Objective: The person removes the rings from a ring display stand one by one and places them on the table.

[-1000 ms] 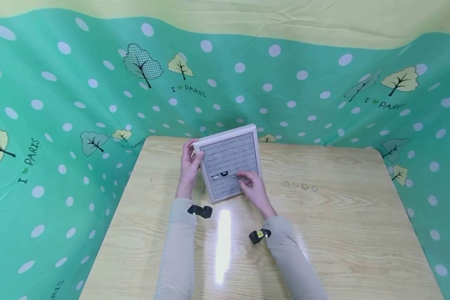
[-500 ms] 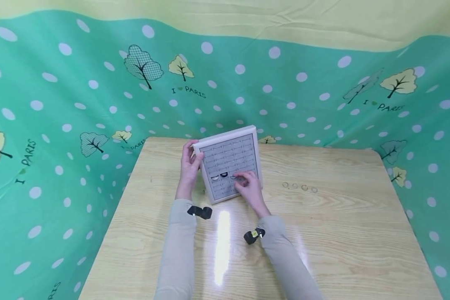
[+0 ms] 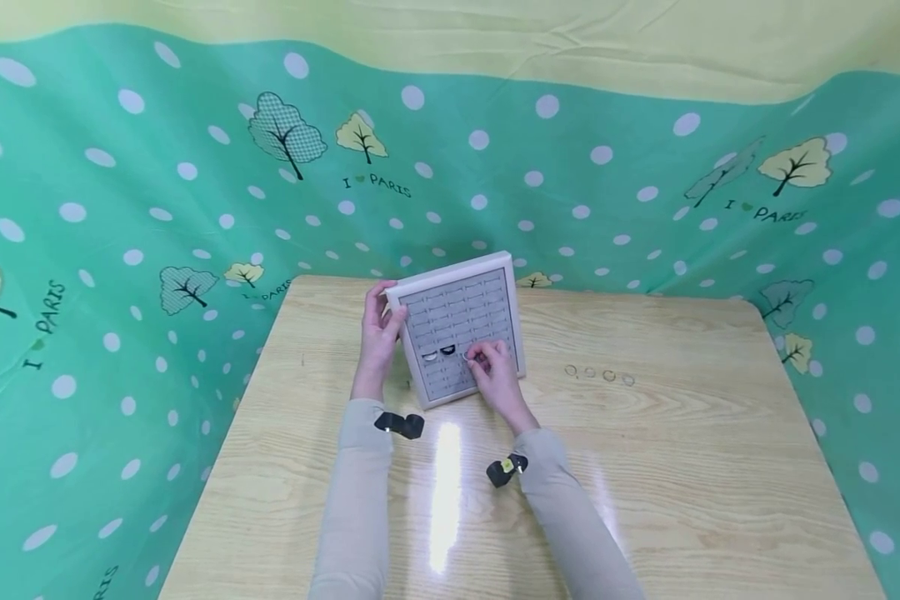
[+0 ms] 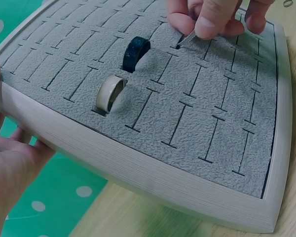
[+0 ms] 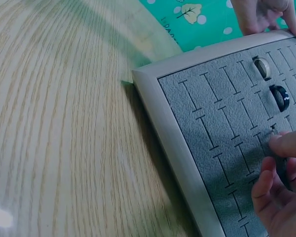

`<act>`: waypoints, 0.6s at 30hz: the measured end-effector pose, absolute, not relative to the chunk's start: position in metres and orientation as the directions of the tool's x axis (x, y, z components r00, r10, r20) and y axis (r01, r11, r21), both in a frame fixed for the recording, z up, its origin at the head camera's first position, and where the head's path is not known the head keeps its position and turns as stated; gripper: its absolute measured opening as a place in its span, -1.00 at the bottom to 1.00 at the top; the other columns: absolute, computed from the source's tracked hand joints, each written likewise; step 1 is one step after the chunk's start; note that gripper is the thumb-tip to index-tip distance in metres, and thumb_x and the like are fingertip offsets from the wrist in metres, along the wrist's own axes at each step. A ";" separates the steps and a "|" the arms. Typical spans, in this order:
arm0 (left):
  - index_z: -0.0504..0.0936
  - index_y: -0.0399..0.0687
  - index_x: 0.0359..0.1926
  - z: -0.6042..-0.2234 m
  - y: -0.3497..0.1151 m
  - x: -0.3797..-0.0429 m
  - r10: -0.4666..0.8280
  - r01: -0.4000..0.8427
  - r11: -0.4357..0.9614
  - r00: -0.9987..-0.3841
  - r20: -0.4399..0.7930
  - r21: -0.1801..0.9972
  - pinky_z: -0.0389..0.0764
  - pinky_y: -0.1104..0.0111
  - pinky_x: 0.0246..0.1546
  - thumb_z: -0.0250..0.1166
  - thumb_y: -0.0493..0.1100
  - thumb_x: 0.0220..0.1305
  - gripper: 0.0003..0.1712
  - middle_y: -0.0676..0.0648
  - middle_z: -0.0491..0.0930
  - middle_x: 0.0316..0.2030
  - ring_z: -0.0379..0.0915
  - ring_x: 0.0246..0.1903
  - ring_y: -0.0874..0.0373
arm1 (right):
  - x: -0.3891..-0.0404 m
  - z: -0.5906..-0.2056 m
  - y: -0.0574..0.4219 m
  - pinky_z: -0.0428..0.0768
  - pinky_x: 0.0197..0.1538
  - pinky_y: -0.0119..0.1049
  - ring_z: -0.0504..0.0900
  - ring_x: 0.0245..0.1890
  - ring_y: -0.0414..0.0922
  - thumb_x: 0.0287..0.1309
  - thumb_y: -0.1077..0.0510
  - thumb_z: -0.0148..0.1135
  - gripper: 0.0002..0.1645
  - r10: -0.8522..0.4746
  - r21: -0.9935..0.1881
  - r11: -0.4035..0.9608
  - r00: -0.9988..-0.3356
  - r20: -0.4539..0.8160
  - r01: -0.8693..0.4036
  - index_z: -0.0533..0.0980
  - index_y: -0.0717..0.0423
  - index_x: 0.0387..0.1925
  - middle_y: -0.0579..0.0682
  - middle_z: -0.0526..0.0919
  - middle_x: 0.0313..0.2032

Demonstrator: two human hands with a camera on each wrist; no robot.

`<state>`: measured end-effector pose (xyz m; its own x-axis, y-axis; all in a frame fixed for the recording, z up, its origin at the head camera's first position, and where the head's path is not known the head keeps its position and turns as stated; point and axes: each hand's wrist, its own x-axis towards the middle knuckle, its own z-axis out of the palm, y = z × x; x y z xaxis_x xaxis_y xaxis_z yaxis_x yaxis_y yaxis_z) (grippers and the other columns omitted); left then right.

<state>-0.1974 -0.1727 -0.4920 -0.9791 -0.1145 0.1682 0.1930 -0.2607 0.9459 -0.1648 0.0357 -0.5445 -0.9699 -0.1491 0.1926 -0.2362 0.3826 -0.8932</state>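
A ring display tray (image 3: 516, 317) with a pale frame and grey slotted padding stands tilted up on the table. My left hand (image 3: 377, 342) grips its left edge, thumb on the front and fingers behind. Near the tray's middle, my right hand (image 3: 497, 377) pinches a thin silver ring (image 4: 189, 38) between thumb and finger, its lower end right at a slot. Two rings sit in slots to the left in the same row: a dark blue-black ring (image 4: 133, 53) and a silver ring with a cream band (image 4: 107, 94). In the right wrist view, the fingertips hide the pinched ring.
Several loose rings (image 3: 609, 376) lie in a row on the wooden table (image 3: 690, 467), right of the tray. A green dotted cloth (image 3: 480, 167) hangs behind the table and along its sides.
My right hand has shifted slightly left across the padding, and its thumb and finger have closed on the silver ring. The left hand and the tray have barely moved.
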 end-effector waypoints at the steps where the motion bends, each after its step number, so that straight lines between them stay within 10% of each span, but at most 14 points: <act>1: 0.20 -0.15 0.31 -0.492 -0.173 -0.197 -0.116 0.195 -0.261 -0.979 0.170 0.945 0.63 0.28 -0.14 0.10 -0.39 0.36 -0.46 -0.03 0.44 0.11 0.49 -0.08 0.07 | -0.165 -0.544 0.036 0.50 -0.21 -0.36 0.41 -0.28 -0.08 0.14 0.45 0.21 -0.88 -0.159 -0.898 0.374 -0.970 0.185 -0.232 0.50 0.24 -0.32 0.07 0.34 -0.24; 18: 0.19 -0.13 0.31 -0.491 -0.173 -0.196 -0.111 0.183 -0.264 -0.981 0.159 0.947 0.62 0.24 -0.09 0.08 -0.38 0.37 -0.47 -0.06 0.40 0.16 0.48 -0.03 0.06 | -0.153 -0.545 0.048 0.56 -0.14 -0.33 0.48 -0.15 0.12 0.14 0.52 0.17 -0.92 -0.213 -0.957 0.218 -0.966 0.146 -0.192 0.47 0.40 -0.33 0.23 0.36 -0.07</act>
